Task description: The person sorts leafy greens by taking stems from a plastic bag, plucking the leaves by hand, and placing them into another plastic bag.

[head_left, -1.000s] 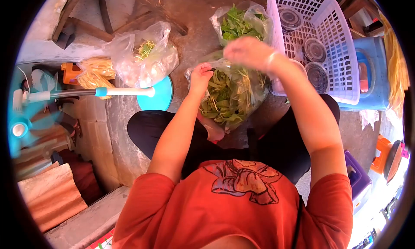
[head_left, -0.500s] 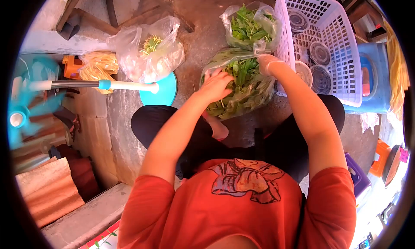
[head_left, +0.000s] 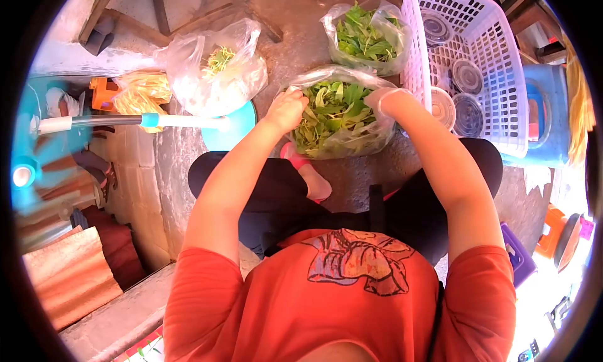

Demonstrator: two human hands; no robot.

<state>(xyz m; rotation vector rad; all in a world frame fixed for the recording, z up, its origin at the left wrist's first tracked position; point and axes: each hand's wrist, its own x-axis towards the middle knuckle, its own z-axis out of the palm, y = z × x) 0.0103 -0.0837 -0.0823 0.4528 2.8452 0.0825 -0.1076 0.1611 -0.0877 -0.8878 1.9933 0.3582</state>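
Note:
In front of me a clear plastic bag (head_left: pixel 358 145) of green leaves (head_left: pixel 336 114) rests on the floor between my feet, its mouth spread wide. At the bag's left rim my left hand (head_left: pixel 289 109) is closed, fingers curled over the plastic. On the opposite rim my right hand (head_left: pixel 386 102) is also closed on the plastic, its fingertips partly hidden. A second clear bag of leaves (head_left: pixel 367 35) stands just beyond. Farther left, a third clear bag (head_left: pixel 217 73) has a small heap of pale green stems showing through its opening.
A white plastic basket (head_left: pixel 512 67) with several round clear lids stands on the right, beside a blue plastic stool (head_left: pixel 553 111). To the left is a turquoise fan with its round base (head_left: pixel 232 133) on the floor. A folded yellow plastic bundle (head_left: pixel 141 98) lies behind its pole.
My left hand has moved from the leaves to the bag's left rim. The bag's mouth has opened wider, showing more leaves. My right hand stays at the right rim.

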